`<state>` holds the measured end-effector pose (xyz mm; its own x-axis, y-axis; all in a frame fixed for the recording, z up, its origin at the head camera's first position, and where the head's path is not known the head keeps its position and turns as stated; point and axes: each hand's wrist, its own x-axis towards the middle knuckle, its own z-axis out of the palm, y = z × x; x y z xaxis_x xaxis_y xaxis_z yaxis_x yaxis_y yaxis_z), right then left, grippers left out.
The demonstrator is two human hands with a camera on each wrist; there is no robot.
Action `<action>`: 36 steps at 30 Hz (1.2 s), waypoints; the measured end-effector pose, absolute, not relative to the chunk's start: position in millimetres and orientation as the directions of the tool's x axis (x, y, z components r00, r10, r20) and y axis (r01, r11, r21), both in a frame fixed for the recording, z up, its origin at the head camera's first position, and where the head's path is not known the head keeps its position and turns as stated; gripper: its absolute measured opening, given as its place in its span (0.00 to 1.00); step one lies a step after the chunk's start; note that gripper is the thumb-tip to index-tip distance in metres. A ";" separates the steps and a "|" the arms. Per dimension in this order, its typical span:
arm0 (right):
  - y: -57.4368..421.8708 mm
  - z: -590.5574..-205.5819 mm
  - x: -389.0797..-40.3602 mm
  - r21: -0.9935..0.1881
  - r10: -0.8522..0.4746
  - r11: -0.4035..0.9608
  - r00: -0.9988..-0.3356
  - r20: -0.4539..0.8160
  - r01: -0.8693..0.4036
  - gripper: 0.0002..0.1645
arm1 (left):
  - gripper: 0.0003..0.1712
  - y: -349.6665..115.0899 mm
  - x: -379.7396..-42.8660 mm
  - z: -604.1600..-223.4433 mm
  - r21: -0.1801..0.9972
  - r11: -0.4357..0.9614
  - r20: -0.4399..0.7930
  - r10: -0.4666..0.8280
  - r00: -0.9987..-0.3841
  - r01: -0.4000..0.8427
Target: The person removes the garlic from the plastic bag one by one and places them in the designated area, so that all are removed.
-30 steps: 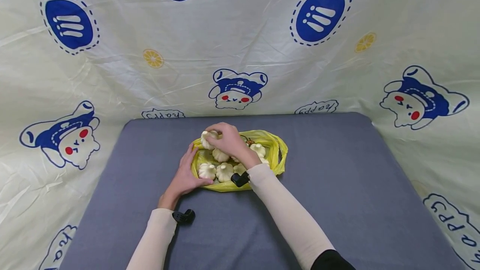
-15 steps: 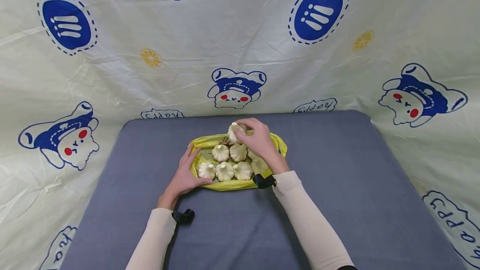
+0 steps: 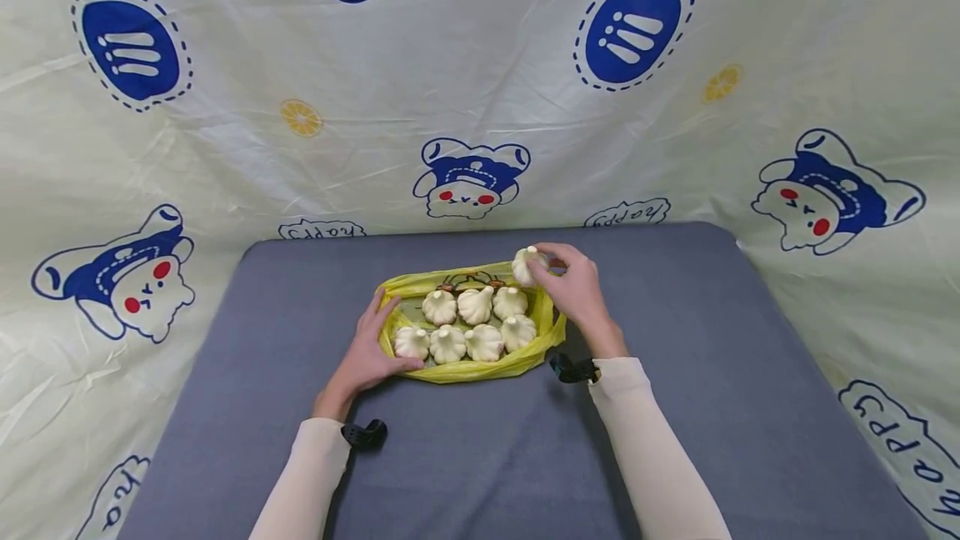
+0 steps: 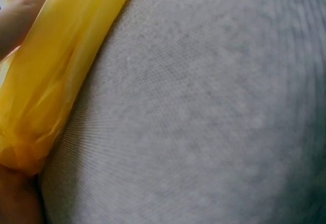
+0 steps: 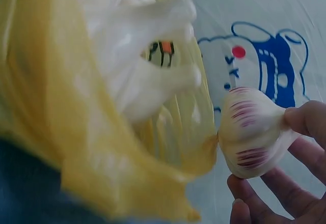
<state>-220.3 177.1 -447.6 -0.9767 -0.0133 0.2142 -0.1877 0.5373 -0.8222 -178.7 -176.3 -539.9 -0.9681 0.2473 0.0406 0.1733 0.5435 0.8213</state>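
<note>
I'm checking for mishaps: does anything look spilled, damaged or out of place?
Nothing stands out: seven garlic bulbs sit in two rows in the yellow bag, none visibly damaged, and the right hand holds an eighth bulb.

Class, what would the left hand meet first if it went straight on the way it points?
Probably the yellow bag, whose rim the left hand seems to touch; exact contact is hard to judge.

Behind and beside the blue-grey, cloth-covered surface (image 3: 750, 407), up goes a glossy, creased off-white sheet (image 3: 510, 48), blue-and-white cartoon figures (image 3: 828, 186) and yellow citrus slices (image 3: 302, 118) across it!
</note>
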 end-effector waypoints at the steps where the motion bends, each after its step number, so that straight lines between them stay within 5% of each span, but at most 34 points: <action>1: 181.6 -448.3 -218.9 -0.826 0.000 0.535 -0.978 0.210 -0.177 0.24 | 0.68 -176.3 -178.4 -540.3 0.821 0.545 0.038 0.246 -0.969 0.170; 22: 233.3 -448.8 -211.1 -0.884 0.233 0.459 -0.947 0.219 -0.091 0.26 | 0.66 -178.2 -179.9 -539.3 0.813 0.551 0.053 0.250 -0.967 0.187; 36: 247.4 -495.6 -218.0 -0.796 0.187 0.602 -0.960 0.208 -0.055 0.25 | 0.64 -177.0 -178.8 -540.9 0.814 0.547 0.061 0.255 -0.965 0.196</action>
